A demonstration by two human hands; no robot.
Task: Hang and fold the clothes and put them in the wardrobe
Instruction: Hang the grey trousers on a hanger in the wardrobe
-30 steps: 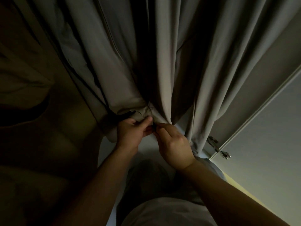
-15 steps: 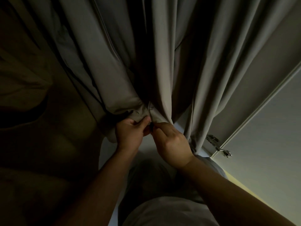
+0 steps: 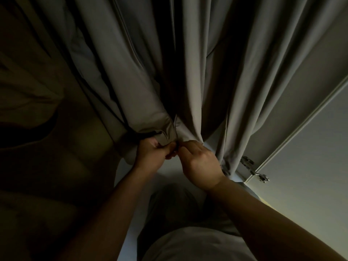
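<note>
1. Head view: a long grey fabric garment is seen hanging inside the wardrobe, its long axis vertical and its hem lowest.
2. The hem's left fold is gripped by the left hand.
3. The facing edge is pinched by the right hand; what is pinched cannot be told in the dimness.
4. The 2 hands meet directly beneath the garment, equally near; any fastening pull is judged to run upward.
</note>
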